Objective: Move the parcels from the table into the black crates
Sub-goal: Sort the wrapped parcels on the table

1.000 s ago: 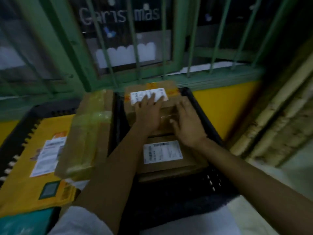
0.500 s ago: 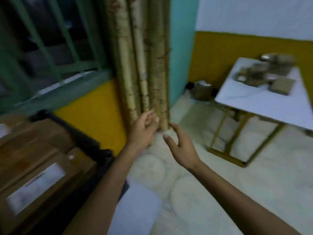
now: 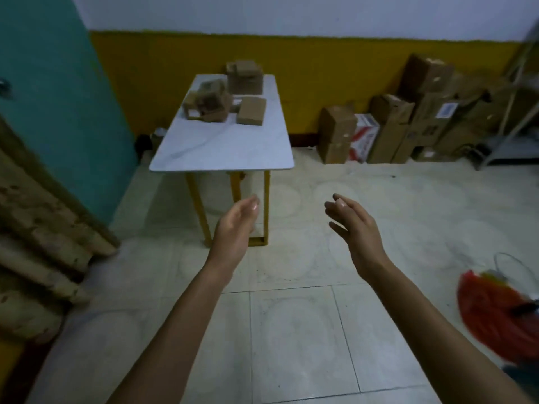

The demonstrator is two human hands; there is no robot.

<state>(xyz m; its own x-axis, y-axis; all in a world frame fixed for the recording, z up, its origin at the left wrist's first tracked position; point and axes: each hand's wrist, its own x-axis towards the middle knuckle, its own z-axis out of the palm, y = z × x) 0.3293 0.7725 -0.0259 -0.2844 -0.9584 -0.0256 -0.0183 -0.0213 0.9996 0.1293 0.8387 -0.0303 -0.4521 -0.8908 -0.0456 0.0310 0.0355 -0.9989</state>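
Note:
A white marble-top table (image 3: 224,147) on yellow legs stands ahead of me, across the tiled floor. Several brown cardboard parcels (image 3: 250,110) sit at its far end, some stacked. My left hand (image 3: 237,225) and my right hand (image 3: 354,224) are raised in front of me, palms facing each other, fingers relaxed and holding nothing. Both hands are well short of the table. The black crates are out of view.
A teal wall (image 3: 58,112) and a patterned curtain (image 3: 38,234) stand on the left. Large cardboard boxes (image 3: 408,123) are piled against the yellow wall at the back right, beside a metal shelf frame (image 3: 507,112). A red mesh bag (image 3: 495,310) lies on the floor at right.
My view has swung right, from the parcels in the black crate past the curtain to face the table. Both hands left the crated parcel and now hang empty in the air.

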